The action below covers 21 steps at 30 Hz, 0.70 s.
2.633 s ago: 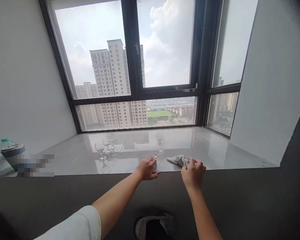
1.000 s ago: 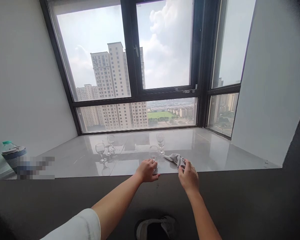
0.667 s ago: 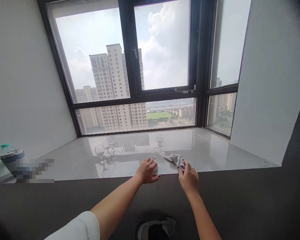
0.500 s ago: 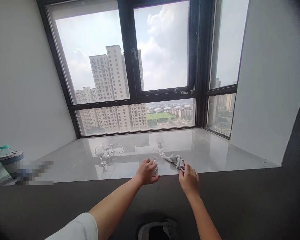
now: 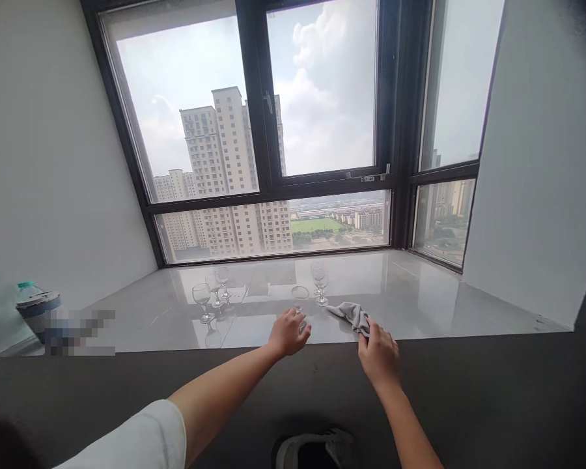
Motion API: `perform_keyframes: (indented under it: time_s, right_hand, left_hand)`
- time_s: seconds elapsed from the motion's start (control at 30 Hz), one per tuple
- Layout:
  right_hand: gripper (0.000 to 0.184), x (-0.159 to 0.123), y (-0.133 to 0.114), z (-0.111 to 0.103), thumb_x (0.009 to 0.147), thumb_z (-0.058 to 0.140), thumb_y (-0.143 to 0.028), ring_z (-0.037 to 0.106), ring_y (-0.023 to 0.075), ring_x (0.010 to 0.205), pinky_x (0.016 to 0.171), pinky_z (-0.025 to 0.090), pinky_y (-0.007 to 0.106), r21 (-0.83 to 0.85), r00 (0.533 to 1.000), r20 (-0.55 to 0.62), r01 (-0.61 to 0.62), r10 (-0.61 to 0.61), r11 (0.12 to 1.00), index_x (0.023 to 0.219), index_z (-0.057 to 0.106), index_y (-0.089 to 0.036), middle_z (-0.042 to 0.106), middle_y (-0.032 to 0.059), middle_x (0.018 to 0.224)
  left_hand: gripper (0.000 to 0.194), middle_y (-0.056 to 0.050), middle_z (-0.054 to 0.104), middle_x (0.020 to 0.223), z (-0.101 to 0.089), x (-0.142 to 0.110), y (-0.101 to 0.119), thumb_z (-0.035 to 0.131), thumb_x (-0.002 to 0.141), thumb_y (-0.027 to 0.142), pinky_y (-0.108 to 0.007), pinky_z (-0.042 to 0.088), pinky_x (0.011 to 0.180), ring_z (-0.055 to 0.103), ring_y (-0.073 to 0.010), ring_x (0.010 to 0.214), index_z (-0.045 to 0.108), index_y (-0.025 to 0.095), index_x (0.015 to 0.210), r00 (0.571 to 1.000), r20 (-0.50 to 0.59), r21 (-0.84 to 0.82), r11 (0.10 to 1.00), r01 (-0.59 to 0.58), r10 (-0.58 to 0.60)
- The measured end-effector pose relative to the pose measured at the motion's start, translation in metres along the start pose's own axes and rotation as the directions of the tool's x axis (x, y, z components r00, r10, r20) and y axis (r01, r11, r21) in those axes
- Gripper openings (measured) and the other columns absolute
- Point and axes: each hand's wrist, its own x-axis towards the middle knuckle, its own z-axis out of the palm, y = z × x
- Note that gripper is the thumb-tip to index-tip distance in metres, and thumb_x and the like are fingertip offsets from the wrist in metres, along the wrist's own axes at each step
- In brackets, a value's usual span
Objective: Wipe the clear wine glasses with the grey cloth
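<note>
We are still holding the small glass [image 5: 300, 294] by its stem with our left hand [image 5: 287, 332], fingers closed around it. Our right hand [image 5: 378, 348] has slid back a little and is now pinching the near corner of the grey cloth [image 5: 354, 313] on the sill [image 5: 420, 299], so wiping is about to begin.

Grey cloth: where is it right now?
Head view: the grey cloth lies on the glossy sill, right of centre by the front edge, under the right hand fingertips, just right of the nearest wine glass.
</note>
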Motion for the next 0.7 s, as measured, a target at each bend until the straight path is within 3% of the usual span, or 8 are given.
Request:
perform_keyframes:
  time_s: [0.2, 0.43, 0.57, 0.7]
  right_hand:
    - [0.036, -0.001, 0.003, 0.003, 0.092, 0.042, -0.028, 0.061, 0.0273, 0.102, 0.088, 0.040, 0.039, -0.028, 0.999, -0.022, 0.022, -0.023, 0.999, 0.124, 0.052, -0.015, 0.069, 0.0126, 0.110]
    - [0.035, -0.005, 0.010, 0.008, 0.092, 0.042, -0.028, 0.061, 0.0276, 0.105, 0.089, 0.042, 0.040, -0.020, 0.995, -0.061, 0.072, -0.073, 0.997, 0.124, 0.052, -0.018, 0.068, 0.0124, 0.113]
    - [0.036, -0.006, 0.013, 0.009, 0.093, 0.041, -0.030, 0.061, 0.0281, 0.104, 0.089, 0.042, 0.041, -0.022, 0.994, -0.063, 0.085, -0.086, 0.996, 0.125, 0.051, -0.018, 0.069, 0.0122, 0.110]
    - [0.035, -0.006, 0.013, 0.009, 0.093, 0.041, -0.030, 0.061, 0.0279, 0.103, 0.089, 0.042, 0.040, -0.041, 0.993, -0.068, 0.089, -0.092, 0.995, 0.124, 0.051, -0.017, 0.069, 0.0120, 0.109]
  left_hand:
    - [0.038, -0.008, 0.068, 0.122, 0.006, 0.007, -0.007, 0.042, 0.096, 0.042, -0.039, 0.049, 0.095, 0.058, -0.0262, 0.116, 0.071, 0.024, 0.112, 0.986, 0.007, -0.081, 0.983, 0.168, -0.168]
    - [0.037, -0.010, 0.072, 0.113, 0.014, 0.026, -0.025, 0.041, 0.092, 0.032, -0.035, 0.049, 0.089, 0.061, -0.0268, 0.113, 0.075, 0.021, 0.105, 0.927, 0.052, -0.084, 0.923, 0.375, -0.372]
    - [0.031, -0.014, 0.074, 0.104, 0.009, 0.043, -0.054, 0.046, 0.087, 0.030, -0.032, 0.048, 0.085, 0.062, -0.0269, 0.110, 0.074, 0.018, 0.093, 0.873, 0.096, -0.070, 0.872, 0.485, -0.478]
    - [0.027, -0.017, 0.073, 0.092, -0.005, 0.054, -0.100, 0.047, 0.086, 0.032, -0.033, 0.047, 0.079, 0.063, -0.0300, 0.106, 0.069, 0.017, 0.081, 0.788, 0.124, -0.049, 0.790, 0.612, -0.603]
